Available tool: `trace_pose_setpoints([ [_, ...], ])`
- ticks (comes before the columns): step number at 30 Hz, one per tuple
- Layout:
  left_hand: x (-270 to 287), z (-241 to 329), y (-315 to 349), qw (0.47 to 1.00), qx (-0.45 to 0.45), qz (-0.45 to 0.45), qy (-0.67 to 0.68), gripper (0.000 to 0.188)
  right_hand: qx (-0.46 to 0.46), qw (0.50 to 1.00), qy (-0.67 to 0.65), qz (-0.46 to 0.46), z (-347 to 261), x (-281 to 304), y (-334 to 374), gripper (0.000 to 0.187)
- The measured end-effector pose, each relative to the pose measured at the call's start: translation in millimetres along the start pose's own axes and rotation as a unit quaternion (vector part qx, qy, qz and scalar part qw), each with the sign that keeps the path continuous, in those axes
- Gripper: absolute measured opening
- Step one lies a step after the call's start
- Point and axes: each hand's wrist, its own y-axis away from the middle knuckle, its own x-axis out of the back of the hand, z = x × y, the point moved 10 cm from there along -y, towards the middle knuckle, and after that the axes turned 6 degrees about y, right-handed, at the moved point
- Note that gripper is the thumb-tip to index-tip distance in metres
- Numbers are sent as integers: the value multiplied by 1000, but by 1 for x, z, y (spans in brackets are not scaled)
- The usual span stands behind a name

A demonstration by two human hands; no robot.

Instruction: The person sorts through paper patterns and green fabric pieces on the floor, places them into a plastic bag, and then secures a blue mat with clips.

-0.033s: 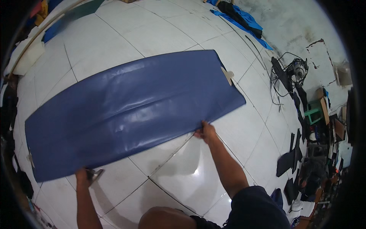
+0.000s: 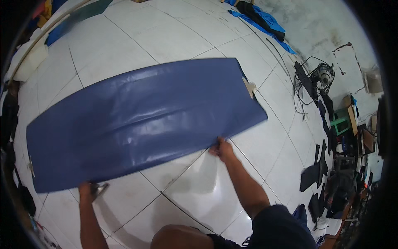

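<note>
A long blue vinyl panel (image 2: 149,112) with a curved far edge and a creased, shiny surface stretches across the tiled floor. Pale patches show at both its short ends. My right hand (image 2: 222,149) pinches its near edge right of the middle, thumb on top and fingers below. At the near edge by the left corner, my left hand (image 2: 85,190) is closed at the panel. A grey metal tool (image 2: 100,190) sticks out from that hand to the right; its exact kind is unclear.
White floor tiles (image 2: 186,182) surround the panel. A corded power tool (image 2: 324,75) lies in a cable tangle at the right wall, with black scraps (image 2: 311,176) nearer me. Blue and black cloth (image 2: 265,25) is at the far right, and a green stool (image 2: 340,124) at the right.
The panel has tilted slightly: its right end has come a little nearer me and its left end a little farther away. My left hand has shifted slightly left, both hands keeping their hold.
</note>
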Motion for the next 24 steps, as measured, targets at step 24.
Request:
trace_pose_setpoints([
  [24, -57, -61, 244, 937, 220, -27, -271, 64, 297, 772, 561, -30, -37, 59, 80, 43],
])
